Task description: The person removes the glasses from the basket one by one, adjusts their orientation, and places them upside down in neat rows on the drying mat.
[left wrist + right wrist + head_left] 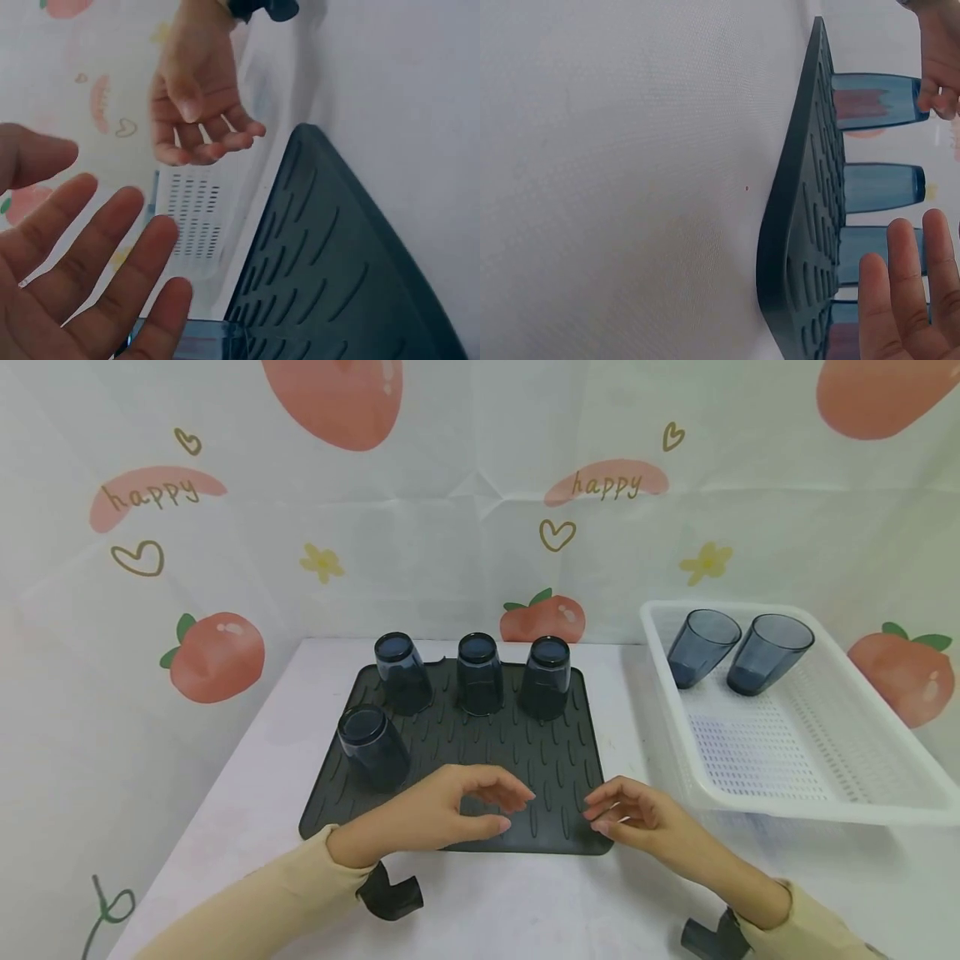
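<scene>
At the right of the head frame you have a white basket [757, 752] with two blue glass tumblers in it. The left tumbler [701, 650] and its neighbour [768, 657] both tilt to the upper right, rims up, side by side in the basket's upper left part.

In the middle of the frame, a dark ridged mat [543, 756] lies on the white desk [525, 902] and bears four more tumblers, all upside down. Three stand in a row along its upper edge: the first [403, 681], the second [480, 677] and the third [546, 681]. The fourth [375, 752] stands near the mat's left edge, below the first.

Your left grip [453, 810] is at the lower middle, over the mat, fingers relaxed and pointing right, thumb apart below them; it holds nothing. Your right grip [637, 814] is by the mat's lower right corner, fingers loosely bent toward the left, likewise free of any load. The two face each other with a gap between. In the left wrist view your left fingers [112, 262] fan out at the lower left.
</scene>
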Motion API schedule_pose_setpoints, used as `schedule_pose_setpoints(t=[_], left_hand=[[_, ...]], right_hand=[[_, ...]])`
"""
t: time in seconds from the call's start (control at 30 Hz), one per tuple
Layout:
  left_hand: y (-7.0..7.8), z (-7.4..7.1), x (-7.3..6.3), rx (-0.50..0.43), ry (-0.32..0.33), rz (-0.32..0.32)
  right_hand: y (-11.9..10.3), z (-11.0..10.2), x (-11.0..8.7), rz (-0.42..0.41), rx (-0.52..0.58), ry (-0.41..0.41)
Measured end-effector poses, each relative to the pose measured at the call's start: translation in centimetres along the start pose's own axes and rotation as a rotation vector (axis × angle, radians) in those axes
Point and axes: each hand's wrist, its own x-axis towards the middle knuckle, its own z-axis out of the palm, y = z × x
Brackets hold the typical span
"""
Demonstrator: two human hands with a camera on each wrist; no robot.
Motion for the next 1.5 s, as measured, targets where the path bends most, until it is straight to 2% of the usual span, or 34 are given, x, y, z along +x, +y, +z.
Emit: schedule_pose_setpoints(t=[0.23,0.43,0.6,0.77,0.9,1.07,1.2,1.4,1.5], left_hand=[[-0.1,0.6,0.4,0.018,-0.167,-0.066],[0.2,1.1,0.7,0.101,-0.279,-0.137],[0.0,1.6,0.9,0.132,-0.352,-0.139],[0.1,1.8,1.0,0.151,-0.366,-0.139],[0.1,1.8,1.1,0.158,-0.369,-0.143],[0.0,1.8,1.1,0.158,-0.369,-0.144],[0.0,1.7,1.1,0.156,-0.368,-0.148],[0.0,1.6,1.0,0.145,-0.366,-0.149],[0.0,1.5,1.0,0.144,-0.362,-0.15]], right_hand=[[0.1,-0.1,0.1,0.005,-0.005,-0.003],[-0.3,-0.1,0.1,0.007,-0.005,-0.007],[-1.1,0.0,0.3,-0.008,-0.032,-0.006],[-2.8,-0.1,0.4,-0.013,-0.102,0.035],[-4.4,-0.4,0.4,-0.053,-0.178,0.092],[-6.3,-2.0,0.4,-0.108,-0.208,0.135],[-7.6,-3.8,0.6,-0.171,-0.193,0.188],[-8.9,-6.5,1.4,-0.328,-0.088,0.266],[-9.5,-7.8,1.9,-0.381,-0.033,0.302]])
